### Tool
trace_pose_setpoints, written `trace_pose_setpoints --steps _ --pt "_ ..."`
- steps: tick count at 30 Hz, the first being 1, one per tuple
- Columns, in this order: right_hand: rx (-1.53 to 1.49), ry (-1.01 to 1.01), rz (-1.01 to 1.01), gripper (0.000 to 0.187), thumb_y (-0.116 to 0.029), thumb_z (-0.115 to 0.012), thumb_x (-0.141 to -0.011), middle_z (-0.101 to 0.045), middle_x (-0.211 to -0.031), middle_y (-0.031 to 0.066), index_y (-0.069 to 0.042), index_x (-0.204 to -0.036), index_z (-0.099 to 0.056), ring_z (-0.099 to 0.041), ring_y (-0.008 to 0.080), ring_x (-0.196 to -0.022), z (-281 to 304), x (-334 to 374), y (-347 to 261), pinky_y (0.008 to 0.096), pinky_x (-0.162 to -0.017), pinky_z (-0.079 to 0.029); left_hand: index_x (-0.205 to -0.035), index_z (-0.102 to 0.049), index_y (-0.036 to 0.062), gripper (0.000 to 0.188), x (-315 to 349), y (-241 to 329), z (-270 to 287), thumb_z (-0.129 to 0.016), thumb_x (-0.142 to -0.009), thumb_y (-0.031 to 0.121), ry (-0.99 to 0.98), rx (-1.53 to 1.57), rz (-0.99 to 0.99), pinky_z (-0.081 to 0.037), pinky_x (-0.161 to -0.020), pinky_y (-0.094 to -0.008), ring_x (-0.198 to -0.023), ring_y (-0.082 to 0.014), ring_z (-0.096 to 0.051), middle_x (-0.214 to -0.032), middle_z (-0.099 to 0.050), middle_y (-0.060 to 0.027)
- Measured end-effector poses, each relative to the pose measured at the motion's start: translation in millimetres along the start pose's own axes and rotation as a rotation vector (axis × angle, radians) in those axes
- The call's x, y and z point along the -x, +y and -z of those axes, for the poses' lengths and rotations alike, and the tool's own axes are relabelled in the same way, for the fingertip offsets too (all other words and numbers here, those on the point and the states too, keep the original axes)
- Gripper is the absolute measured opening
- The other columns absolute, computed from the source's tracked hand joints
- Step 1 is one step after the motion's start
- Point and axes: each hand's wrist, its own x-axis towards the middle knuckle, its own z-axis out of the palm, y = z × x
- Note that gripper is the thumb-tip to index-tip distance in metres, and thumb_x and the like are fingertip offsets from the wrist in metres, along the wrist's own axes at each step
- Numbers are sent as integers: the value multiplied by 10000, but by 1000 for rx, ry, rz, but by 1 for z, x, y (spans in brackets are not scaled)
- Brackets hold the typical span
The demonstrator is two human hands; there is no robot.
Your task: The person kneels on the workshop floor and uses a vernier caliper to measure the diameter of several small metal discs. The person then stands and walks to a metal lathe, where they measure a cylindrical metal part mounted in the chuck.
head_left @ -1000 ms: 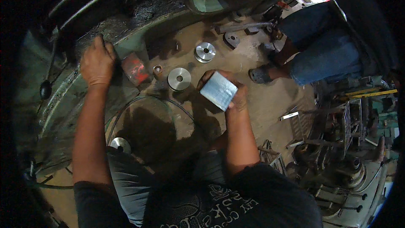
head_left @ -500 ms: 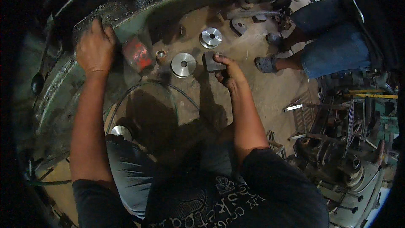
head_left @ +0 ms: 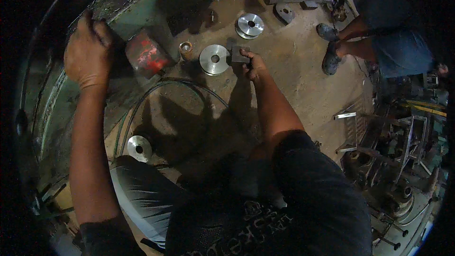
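Observation:
My right hand [head_left: 256, 65] grips a dark rectangular block [head_left: 240, 55], thumb on top, above the floor. Just left of the block lies a shiny metal disc with a centre hole, a pulley-like wheel [head_left: 214, 59]. A second grooved pulley-like wheel [head_left: 250, 25] rests farther away. My left hand [head_left: 90, 53] is raised over the edge of a green machine [head_left: 137, 13], thumb and forefinger apart and nothing visible in it; its other fingers are partly hidden. To its right is a worn red block-shaped part [head_left: 148, 56], with a small rusty ring-shaped part [head_left: 186, 50] beside that.
Another holed disc [head_left: 140, 149] lies near my left knee, beside a dark hose [head_left: 163, 84] looping over the floor. A person in clogs [head_left: 331, 57] stands at the right. Metal frames [head_left: 403, 137] and machine parts crowd the right side. A flat holed plate [head_left: 284, 13] lies at the back.
My view has shifted, and the floor parts sit differently in it. My right hand with the block is now closer to the nearer disc. My left hand has shifted a little left in the view.

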Motion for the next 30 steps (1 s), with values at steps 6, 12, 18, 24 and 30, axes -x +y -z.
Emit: trace_pose_setpoints --steps 6,12,18,24,30 --pt "-37 -183 -103 284 -312 -734 -811 -579 -797 38 -119 -977 -608 -443 132 -515 4 -42 8 241 -389 -330 -1295 -573 194 435 0 -5 -5 -439 -946 417 -43 -5 10 -513 -794 -492 -960 -389 -657 -1065 -691 -175" --pt "-111 -164 -83 223 -272 -684 -856 -598 -754 57 -121 -991 -593 -503 169 -542 12 -54 23 286 -431 -384 -1251 -607 182 414 0 -8 -7 -442 -924 375 -8 5 -31 -512 -796 -485 -946 -378 -658 -1049 -691 -185" --pt "81 -221 118 301 -258 -685 -885 -654 -879 89 -103 -1110 -558 -602 218 -611 7 -47 24 334 -497 -464 -1257 -601 191 415 2 -7 -8 -445 -926 387 19 46 -29 -510 -783 -497 -937 -384 -658 -1039 -693 -178" --pt "308 -137 177 492 -261 -694 -896 -645 -952 80 -144 -1321 -476 -604 184 -646 4 -38 17 337 -511 -491 -1313 -570 193 478 0 -12 -10 -422 -942 456 -49 -20 18 -507 -799 -501 -983 -397 -648 -1122 -678 -163" --pt "328 -132 148 549 -263 -716 -876 -633 -1042 98 -144 -1353 -471 -613 183 -757 1 -23 9 338 -558 -507 -1301 -583 197 479 0 -17 -15 -444 -910 437 15 7 -10 -508 -777 -516 -955 -416 -652 -1080 -681 -201"
